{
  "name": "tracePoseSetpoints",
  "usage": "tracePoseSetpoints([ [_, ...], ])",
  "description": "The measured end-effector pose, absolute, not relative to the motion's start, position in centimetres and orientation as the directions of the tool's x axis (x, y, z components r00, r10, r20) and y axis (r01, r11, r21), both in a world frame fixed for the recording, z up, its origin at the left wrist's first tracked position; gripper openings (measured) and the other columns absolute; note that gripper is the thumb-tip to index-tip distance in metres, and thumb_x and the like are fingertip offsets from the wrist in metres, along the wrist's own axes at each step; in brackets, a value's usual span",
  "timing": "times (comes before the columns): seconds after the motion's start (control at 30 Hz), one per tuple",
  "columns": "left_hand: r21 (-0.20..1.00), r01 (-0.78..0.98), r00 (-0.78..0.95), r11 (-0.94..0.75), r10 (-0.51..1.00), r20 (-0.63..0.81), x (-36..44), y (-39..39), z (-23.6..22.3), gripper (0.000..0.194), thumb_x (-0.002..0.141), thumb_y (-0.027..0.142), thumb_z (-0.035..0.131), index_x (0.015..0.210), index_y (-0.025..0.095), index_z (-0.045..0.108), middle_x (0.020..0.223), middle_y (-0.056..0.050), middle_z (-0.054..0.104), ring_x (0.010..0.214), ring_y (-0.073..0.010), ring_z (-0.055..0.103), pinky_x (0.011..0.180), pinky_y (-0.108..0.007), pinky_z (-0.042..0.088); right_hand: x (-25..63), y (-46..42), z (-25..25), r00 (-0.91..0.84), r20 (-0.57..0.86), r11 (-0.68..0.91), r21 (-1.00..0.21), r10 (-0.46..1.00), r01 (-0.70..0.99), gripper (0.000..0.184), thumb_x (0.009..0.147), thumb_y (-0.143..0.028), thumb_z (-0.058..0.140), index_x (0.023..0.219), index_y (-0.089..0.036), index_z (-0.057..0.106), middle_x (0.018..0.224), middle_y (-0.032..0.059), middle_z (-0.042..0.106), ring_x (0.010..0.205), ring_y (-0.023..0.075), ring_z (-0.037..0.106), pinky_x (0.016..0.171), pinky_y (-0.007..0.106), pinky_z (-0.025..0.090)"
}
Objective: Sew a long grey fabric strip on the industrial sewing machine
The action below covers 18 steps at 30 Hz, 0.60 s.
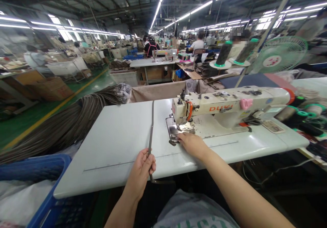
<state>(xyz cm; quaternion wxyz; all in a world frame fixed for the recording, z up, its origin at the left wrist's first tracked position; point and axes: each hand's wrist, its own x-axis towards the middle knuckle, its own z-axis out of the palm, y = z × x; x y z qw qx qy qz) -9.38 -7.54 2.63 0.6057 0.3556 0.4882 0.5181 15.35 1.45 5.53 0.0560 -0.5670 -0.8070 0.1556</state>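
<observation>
My left hand [144, 163] is closed around a narrow dark strap [152, 127], which runs away from me across the white sewing table [117, 132] to its far edge. The strap's near end hangs over the front edge below my fist. Beside the needle area of a cream industrial sewing machine [230, 102], my right hand [191, 144] rests on the metal plate [174, 129]. Its fingertips are bent together at the plate's edge, and whatever may be between them is hidden.
A large bundle of dark straps [76, 119] lies left of the table, above a blue basket [61, 163] holding white sacks. Thread cones [223, 54] and a green fan [281, 56] stand behind the machine. Several people work at tables farther back.
</observation>
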Motion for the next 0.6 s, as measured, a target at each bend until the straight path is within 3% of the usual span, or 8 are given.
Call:
tracePoseSetpoints([
  [0.17, 0.955, -0.231, 0.033, 0.186, 0.983, -0.183, -9.3, -7.3, 1.6, 0.061, 0.088, 0.06, 0.073, 0.129, 0.02, 0.05, 0.084, 0.002, 0.052, 0.063, -0.0094, 0.048, 0.054, -0.024, 0.033, 15.8, -0.9, 5.8, -0.478, -0.042, 0.392, -0.512, 0.878, 0.764, 0.022, 0.103, -0.028, 0.055, 0.088, -0.023, 0.07, 0.091, 0.0029, 0.074, 0.092, 0.0214, 0.069, 0.084, 0.028, 0.051],
  [0.33, 0.972, -0.195, 0.051, 0.132, 0.991, -0.124, -8.4, -7.5, 1.8, 0.059, 0.09, 0.059, 0.071, 0.129, 0.02, 0.05, 0.085, 0.002, 0.051, 0.062, -0.009, 0.044, 0.055, -0.024, 0.032, 15.4, -2.4, 5.3, -0.409, 0.02, 0.321, -0.654, 0.912, 0.685, 0.028, 0.106, -0.025, 0.038, 0.085, -0.022, 0.058, 0.081, 0.0025, 0.067, 0.079, 0.0195, 0.067, 0.074, 0.027, 0.052],
  [0.43, 0.975, -0.19, 0.095, 0.111, 0.991, -0.095, -7.5, -7.6, 2.4, 0.057, 0.091, 0.059, 0.071, 0.128, 0.02, 0.051, 0.085, 0.002, 0.05, 0.064, -0.0097, 0.044, 0.057, -0.025, 0.033, 14.5, -3.3, 5.4, -0.394, 0.038, 0.309, -0.692, 0.918, 0.652, 0.029, 0.108, -0.033, 0.036, 0.087, -0.024, 0.053, 0.079, 0.0012, 0.064, 0.075, 0.02, 0.064, 0.07, 0.029, 0.051],
  [0.6, 0.979, -0.187, 0.142, 0.079, 0.988, -0.053, -6.7, -7.8, 2.4, 0.056, 0.094, 0.055, 0.07, 0.131, 0.02, 0.048, 0.089, 0.001, 0.05, 0.071, -0.0097, 0.045, 0.062, -0.024, 0.035, 13.0, -4.5, 6.0, -0.406, 0.07, 0.345, -0.667, 0.911, 0.66, 0.021, 0.104, -0.036, 0.051, 0.088, -0.024, 0.055, 0.084, 0.0029, 0.066, 0.078, 0.023, 0.064, 0.07, 0.032, 0.047],
])
